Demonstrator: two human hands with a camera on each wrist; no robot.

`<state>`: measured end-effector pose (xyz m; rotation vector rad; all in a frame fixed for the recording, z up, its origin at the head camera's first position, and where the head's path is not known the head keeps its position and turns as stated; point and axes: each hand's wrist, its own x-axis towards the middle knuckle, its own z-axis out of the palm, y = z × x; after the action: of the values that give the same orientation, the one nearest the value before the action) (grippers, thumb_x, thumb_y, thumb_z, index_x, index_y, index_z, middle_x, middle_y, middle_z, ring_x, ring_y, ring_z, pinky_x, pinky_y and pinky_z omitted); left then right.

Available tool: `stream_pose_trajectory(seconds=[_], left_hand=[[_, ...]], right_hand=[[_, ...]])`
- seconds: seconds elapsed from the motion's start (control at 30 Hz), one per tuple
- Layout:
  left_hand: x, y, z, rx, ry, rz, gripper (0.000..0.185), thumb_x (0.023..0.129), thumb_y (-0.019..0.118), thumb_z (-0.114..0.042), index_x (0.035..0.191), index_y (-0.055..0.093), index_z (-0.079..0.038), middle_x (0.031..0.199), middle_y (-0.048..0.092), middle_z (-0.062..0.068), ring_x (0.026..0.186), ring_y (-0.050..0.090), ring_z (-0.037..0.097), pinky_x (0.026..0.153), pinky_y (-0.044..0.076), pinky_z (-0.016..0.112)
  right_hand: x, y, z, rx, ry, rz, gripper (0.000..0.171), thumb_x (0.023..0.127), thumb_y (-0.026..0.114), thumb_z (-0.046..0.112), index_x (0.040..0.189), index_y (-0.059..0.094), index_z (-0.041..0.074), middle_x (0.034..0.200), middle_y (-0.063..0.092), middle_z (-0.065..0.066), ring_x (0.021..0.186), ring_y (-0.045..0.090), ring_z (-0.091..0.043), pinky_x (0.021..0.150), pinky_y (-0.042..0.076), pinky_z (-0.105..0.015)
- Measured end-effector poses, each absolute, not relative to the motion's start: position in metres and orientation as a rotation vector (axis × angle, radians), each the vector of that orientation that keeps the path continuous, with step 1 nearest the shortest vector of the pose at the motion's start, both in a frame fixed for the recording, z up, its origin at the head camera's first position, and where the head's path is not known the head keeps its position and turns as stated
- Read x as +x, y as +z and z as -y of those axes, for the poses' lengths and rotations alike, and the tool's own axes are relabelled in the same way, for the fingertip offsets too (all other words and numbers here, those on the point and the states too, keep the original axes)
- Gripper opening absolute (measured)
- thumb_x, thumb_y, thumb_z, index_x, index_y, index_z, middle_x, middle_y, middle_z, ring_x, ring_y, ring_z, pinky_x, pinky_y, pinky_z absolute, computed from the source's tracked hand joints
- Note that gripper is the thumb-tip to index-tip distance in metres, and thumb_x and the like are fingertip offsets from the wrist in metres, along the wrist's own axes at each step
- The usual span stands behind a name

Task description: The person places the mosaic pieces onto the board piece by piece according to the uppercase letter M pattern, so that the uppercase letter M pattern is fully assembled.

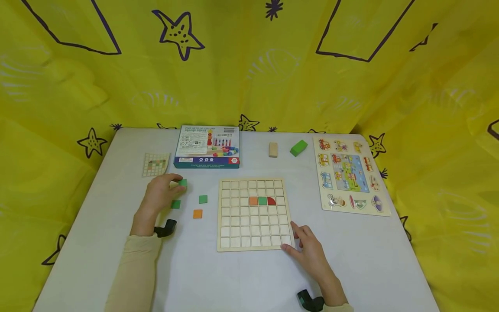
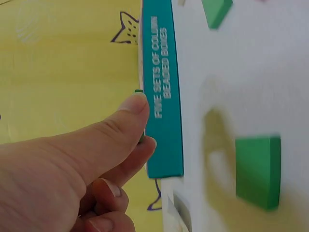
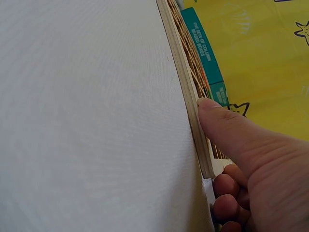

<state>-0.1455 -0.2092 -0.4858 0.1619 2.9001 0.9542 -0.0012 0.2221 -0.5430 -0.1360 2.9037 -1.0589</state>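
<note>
My left hand [image 1: 156, 195] pinches a green square tile [image 1: 183, 183] between thumb and fingers, above the table left of the wooden grid board [image 1: 224, 251]. In the left wrist view the thumb mostly hides that tile. Near this hand lie a second green tile [image 1: 176, 204], a third green tile [image 1: 203, 199] and an orange tile [image 1: 197, 213]. On the board, an orange square [image 1: 254, 200], a green square [image 1: 262, 200] and a red quarter-round piece [image 1: 271, 201] sit side by side. My right hand [image 1: 309, 251] holds the board's near right corner, thumb on the near edge.
A pattern card [image 1: 156, 165] lies left of a boxed bead set [image 1: 206, 147]. Behind the board are a plain wooden block [image 1: 273, 150] and a green block [image 1: 299, 148]. At the right lies a picture puzzle board [image 1: 352, 175]. Yellow curtains [image 1: 249, 78] surround the table.
</note>
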Motion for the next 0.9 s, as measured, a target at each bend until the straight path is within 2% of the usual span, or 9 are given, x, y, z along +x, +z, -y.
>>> stream_pose_trajectory(seconds=[0.37, 0.7, 0.9], left_hand=[[-0.143, -0.489, 0.165, 0.282, 0.998, -2.850, 0.032, 0.089, 0.074, -0.019, 0.115, 0.068, -0.003, 0.115, 0.066, 0.013, 0.111, 0.055, 0.035, 0.099, 0.038, 0.052], [-0.138, -0.485, 0.128, 0.436, 1.025, -2.836, 0.031, 0.084, 0.078, -0.019, 0.111, 0.071, -0.005, 0.111, 0.068, 0.010, 0.106, 0.058, 0.031, 0.095, 0.042, 0.047], [-0.137, -0.489, 0.109, 0.486, 1.027, -2.787, 0.029, 0.087, 0.076, -0.020, 0.111, 0.071, -0.006, 0.110, 0.068, 0.007, 0.106, 0.056, 0.028, 0.095, 0.043, 0.045]], right_hand=[[-0.001, -0.543, -0.222, -0.136, -1.060, -2.906, 0.077, 0.076, 0.085, 0.027, 0.137, 0.052, -0.004, 0.092, 0.045, 0.005, 0.072, 0.039, -0.009, 0.055, 0.036, -0.022], [-0.001, -0.540, -0.221, -0.130, -1.066, -2.900, 0.076, 0.075, 0.086, 0.025, 0.137, 0.052, -0.004, 0.092, 0.047, 0.004, 0.071, 0.039, -0.010, 0.055, 0.036, -0.022], [-0.001, -0.540, -0.221, -0.136, -1.058, -2.906, 0.076, 0.075, 0.086, 0.025, 0.137, 0.052, -0.004, 0.092, 0.047, 0.004, 0.071, 0.039, -0.010, 0.055, 0.036, -0.022]])
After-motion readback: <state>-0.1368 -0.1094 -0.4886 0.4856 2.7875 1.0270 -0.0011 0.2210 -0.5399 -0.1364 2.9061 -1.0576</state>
